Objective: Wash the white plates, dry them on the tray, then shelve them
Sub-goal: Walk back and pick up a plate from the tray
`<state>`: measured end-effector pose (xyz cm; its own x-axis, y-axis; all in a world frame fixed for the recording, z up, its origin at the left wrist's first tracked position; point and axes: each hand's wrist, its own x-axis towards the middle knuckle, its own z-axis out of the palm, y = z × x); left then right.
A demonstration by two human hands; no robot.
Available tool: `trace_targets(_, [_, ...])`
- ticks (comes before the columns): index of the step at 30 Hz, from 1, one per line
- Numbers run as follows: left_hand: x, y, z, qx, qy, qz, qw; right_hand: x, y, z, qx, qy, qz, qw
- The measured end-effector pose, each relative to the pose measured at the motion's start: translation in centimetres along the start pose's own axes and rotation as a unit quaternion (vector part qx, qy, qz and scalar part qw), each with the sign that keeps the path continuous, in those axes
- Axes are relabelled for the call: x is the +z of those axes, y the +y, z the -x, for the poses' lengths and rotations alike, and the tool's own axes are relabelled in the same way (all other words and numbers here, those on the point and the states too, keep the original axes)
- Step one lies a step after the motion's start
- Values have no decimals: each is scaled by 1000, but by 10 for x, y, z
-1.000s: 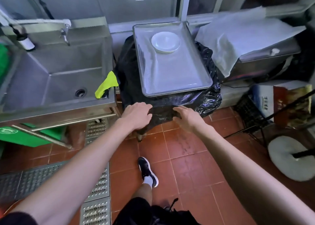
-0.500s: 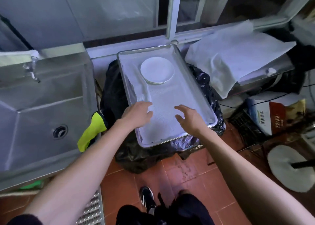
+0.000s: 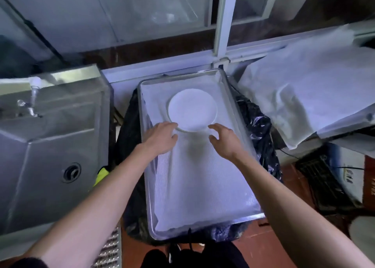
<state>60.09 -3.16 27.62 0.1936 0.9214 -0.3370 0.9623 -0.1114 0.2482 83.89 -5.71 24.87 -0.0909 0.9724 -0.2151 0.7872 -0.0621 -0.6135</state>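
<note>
1. We see one white plate (image 3: 192, 109) lying flat on the metal tray (image 3: 246, 146), toward the tray's far end and roughly midway between its long edges.
2. The tray is lined with a pale mesh sheet (image 3: 200, 178) and rests on something wrapped in a black plastic bag (image 3: 261, 133).
3. Our left hand (image 3: 161, 137) is over the tray's left half, its fingers spread in a wide grip; the fingertips reach the plate's near left rim, though we cannot tell whether they touch it.
4. Our right hand (image 3: 224, 141) is over the tray just near the plate's near right rim, its grip wide and curled with nothing in it.
5. Neither hand holds the plate.
6. A steel sink (image 3: 50, 146) stands just beside the tray on the left, with a tap (image 3: 33, 94) at its back edge.
7. A yellow-green cloth (image 3: 101, 175) shows at the sink's right edge, between sink and bag.
8. To the right of the tray, white sheeting (image 3: 310, 97) covers another surface.
</note>
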Motion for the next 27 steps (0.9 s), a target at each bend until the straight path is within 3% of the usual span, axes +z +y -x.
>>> trace_targets(4, [2,1,-47,-62,26,115,991,-9,18,-51,23,-27,-48,998])
trace_targets(11, [9,-3,-104,-119,46,162,979,-5,32,-111,41,-18,-121,992])
trace_targets(21, [19,-4,-132,-239,62,304,920,12,31,-140,66,31,-213,974])
trace_targets(27, [39,-15,-141,-249,90,330,906,22,29,-143,72,16,-222,972])
